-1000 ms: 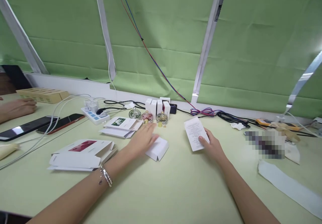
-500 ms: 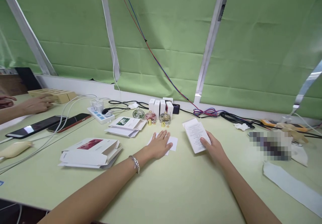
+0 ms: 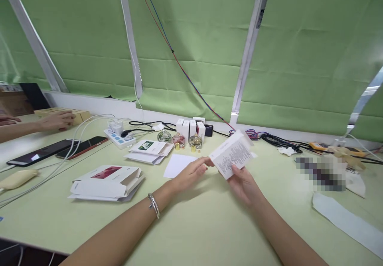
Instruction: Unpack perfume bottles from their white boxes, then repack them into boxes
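My right hand (image 3: 243,184) holds a white folded leaflet (image 3: 231,156) covered in small print, thumb on its front and fingers behind it. The leaflet is tilted above the table. My left hand (image 3: 191,173), with a bracelet on its wrist, reaches to the leaflet's left edge, fingers stretched out and thumb apart; whether the fingertips touch it I cannot tell. A plain white sheet of paper (image 3: 178,165) lies just beyond the left hand. Behind it stand round glass perfume bottles (image 3: 178,139) and small white boxes (image 3: 185,129).
At left lie two flattened cartons, one with a red picture (image 3: 106,182) and one with a green picture (image 3: 149,151), plus phones (image 3: 42,151) and a power strip (image 3: 121,138). A co-worker's hand (image 3: 58,120) touches yellow boxes (image 3: 80,116). Cables (image 3: 281,141) and a cloth strip (image 3: 344,220) lie right.
My left hand has lifted off the white sheet and moved toward the leaflet. My right hand has brought the leaflet slightly left and tilted it. The co-worker's hand has shifted right.
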Motion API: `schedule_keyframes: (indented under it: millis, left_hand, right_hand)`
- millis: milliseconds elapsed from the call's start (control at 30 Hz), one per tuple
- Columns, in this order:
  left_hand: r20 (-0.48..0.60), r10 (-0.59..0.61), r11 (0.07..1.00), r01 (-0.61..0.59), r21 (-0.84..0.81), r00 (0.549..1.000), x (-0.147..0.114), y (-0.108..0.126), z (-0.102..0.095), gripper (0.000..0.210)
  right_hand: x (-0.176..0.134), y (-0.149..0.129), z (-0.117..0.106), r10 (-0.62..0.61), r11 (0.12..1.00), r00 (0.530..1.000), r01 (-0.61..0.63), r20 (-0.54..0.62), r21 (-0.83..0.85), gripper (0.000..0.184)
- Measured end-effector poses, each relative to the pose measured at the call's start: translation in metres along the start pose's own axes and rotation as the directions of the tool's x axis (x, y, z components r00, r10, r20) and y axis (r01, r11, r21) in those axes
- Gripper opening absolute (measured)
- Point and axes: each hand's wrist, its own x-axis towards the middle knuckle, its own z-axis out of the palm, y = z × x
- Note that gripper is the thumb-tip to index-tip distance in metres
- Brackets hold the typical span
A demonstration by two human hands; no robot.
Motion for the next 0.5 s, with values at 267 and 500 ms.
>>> schedule_keyframes:
  millis: [267, 500]
  left_hand:
    - [-0.200, -0.199, 0.789, 0.035, -0.614, 0.959, 0.002, -0.005, 0.024, 0.032]
    - [-0.264, -0.382, 0.805, 0.179, -0.565, 0.886, 0.004, 0.000, 0.022, 0.032]
  right_hand:
    - [-0.004, 0.017, 0.004, 0.061, 0.998, 0.997, -0.061, 0.044, -0.012, 0.062]
    - [-0.002, 0.021, 0.002, 0.006, 0.978, 1.000, -0.012, -0.027, -0.210, 0.058]
